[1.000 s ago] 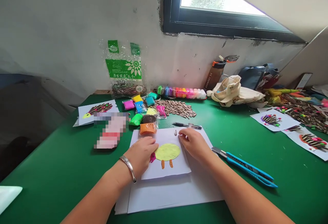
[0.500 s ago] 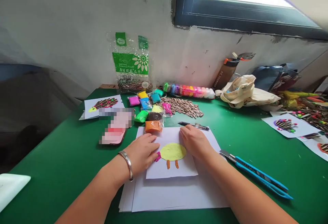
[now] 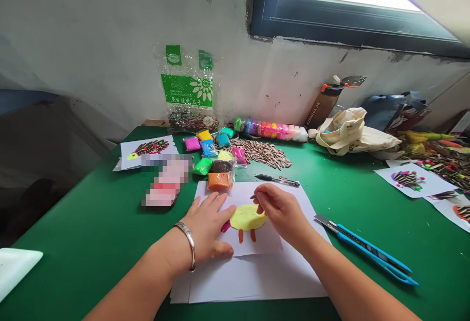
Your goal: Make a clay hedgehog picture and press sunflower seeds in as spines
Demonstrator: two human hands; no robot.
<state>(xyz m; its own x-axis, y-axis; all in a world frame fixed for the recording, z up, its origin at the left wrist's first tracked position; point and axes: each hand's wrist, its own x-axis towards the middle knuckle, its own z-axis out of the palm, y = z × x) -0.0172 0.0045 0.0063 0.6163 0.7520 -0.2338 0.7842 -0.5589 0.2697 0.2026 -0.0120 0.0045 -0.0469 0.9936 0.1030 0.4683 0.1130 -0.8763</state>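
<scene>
A small white sheet [image 3: 257, 247] lies on a stack of larger white paper [image 3: 257, 282]. On it is a flat yellow clay oval [image 3: 246, 218] with two brown clay legs [image 3: 253, 235] and a magenta clay piece [image 3: 225, 226] at its left end. My left hand [image 3: 211, 223], wearing a silver bracelet, rests with spread fingers on the sheet's left side, partly covering the magenta piece. My right hand [image 3: 277, 208] pinches a small dark pointed piece [image 3: 253, 196] above the oval's upper right edge; only its tip shows, so its kind is unclear.
Bagged clay packets [image 3: 219, 180], a pile of sunflower seeds [image 3: 262, 153] and a black pen [image 3: 277, 180] lie beyond the paper. A blue utility knife [image 3: 374, 252] is at right, a blurred-out phone [image 3: 165, 184] at left. A seed bag [image 3: 189, 93] stands against the wall.
My right hand has lifted from the sheet's upper right edge and now pinches a small dark piece over the oval. My left hand has spread its fingers and thumb on the sheet.
</scene>
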